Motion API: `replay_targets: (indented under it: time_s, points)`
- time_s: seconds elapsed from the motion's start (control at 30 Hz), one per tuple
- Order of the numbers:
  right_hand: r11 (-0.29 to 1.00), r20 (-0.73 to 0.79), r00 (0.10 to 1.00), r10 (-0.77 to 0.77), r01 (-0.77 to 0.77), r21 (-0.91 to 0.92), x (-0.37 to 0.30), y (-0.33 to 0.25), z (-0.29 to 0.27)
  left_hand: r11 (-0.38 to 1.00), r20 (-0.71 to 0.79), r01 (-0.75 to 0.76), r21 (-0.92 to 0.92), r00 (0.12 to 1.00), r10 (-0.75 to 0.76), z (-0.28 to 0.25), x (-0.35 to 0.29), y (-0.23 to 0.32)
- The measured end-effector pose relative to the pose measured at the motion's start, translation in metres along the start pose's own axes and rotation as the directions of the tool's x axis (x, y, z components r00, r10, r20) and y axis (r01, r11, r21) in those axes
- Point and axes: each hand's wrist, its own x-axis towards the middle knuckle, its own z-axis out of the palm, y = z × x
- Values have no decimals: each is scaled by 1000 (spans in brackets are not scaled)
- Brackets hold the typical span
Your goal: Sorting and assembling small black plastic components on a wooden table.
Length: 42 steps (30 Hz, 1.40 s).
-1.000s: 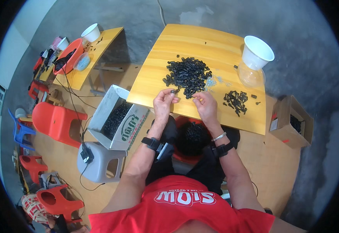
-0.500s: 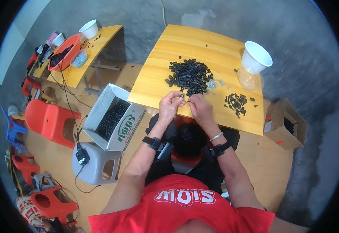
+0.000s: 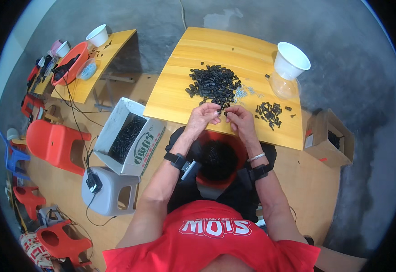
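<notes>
Yellow wooden table (image 3: 173, 93), upper center of frame: left hand (image 3: 204, 115) and right hand (image 3: 243, 121) each pinch a small black part (image 3: 226, 114).

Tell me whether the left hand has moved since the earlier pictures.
Yes. The left hand has moved to the right, judged against the table: it is now farther from the near left corner.

1. Forward of left hand (image 3: 203, 116), way is blocked by black pile (image 3: 213, 84).
2. Beside right hand (image 3: 242, 121), rightward travel is hindered by small black pieces (image 3: 269, 114).
3. Far-right corner is obstructed by white tub (image 3: 288, 67).
4. Free passage is left along left side of table (image 3: 170, 86).
</notes>
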Motion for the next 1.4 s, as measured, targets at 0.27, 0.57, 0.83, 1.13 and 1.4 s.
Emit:
replay_targets:
  time_s: [0.27, 0.57, 0.83, 1.13, 1.4]
  points:
    - [1000, 69, 998, -5, 5, -5, 0, -1, 5, 1000, 62, 21, 6, 998, -21, -6, 0, -4]
    - [997, 80, 996, 26, -21, -72, 2, 1, 5, 999, 84, 26, -40, 996, -22, -10, -1, -4]
    - [996, 116, 990, 76, -72, -43, 6, 0, 2, 996, 90, 42, -76, 995, -35, -12, 0, -7]
    - [999, 136, 990, 44, -40, -34, 11, 6, 8, 998, 19, 50, -29, 999, -49, -12, -1, -3]
    - [999, 168, 985, 37, -30, -42, 12, 6, 5, 992, 41, 94, -90, 995, -91, -13, -1, 0]
